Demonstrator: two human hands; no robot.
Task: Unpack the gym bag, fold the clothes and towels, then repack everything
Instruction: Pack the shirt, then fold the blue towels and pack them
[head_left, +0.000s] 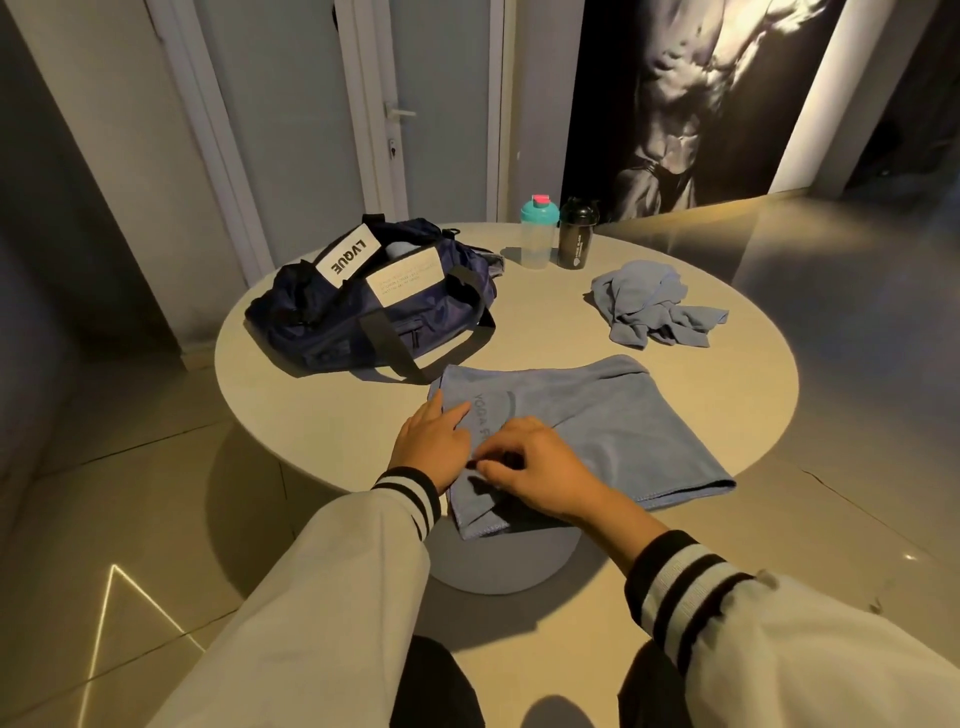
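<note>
1. gym bag (363, 306) – navy, white patch I read as "LVQUE", black straps. Sits left-rear on table (727, 395), top unzipped, sthg pale blue showing inside.
2. door (291, 130) – pale, lever handle, behind the bag.
3. left hand (434, 441) – fingers straight, lying flat on the left edge of flat towel (623, 431). Grips nothing, only presses.
4. right hand (535, 467) – just beside left hand, fingers curled. Thumb and fingertips look to me to be pinching the flat towel's fabric near its front-left corner.
5. teal-lid shaker (539, 234) – clear body, upright, rear of table.
6. black shaker (576, 234) – upright. Touching or just beside the teal one, I can't tell which.
7. flat towel – blue, spread at the table's near edge, front corner hanging over the rim. Printed circle w/ "YOGA" partly under the hands. Far-left corner lies by a bag strap.
8. crumpled towel (654, 306) – same blue, bunched up, right-rear, apart from the other items.
9. table – round, beige, pedestal base.
10. poster (701, 93) – b/w torso, on the wall behind.
</note>
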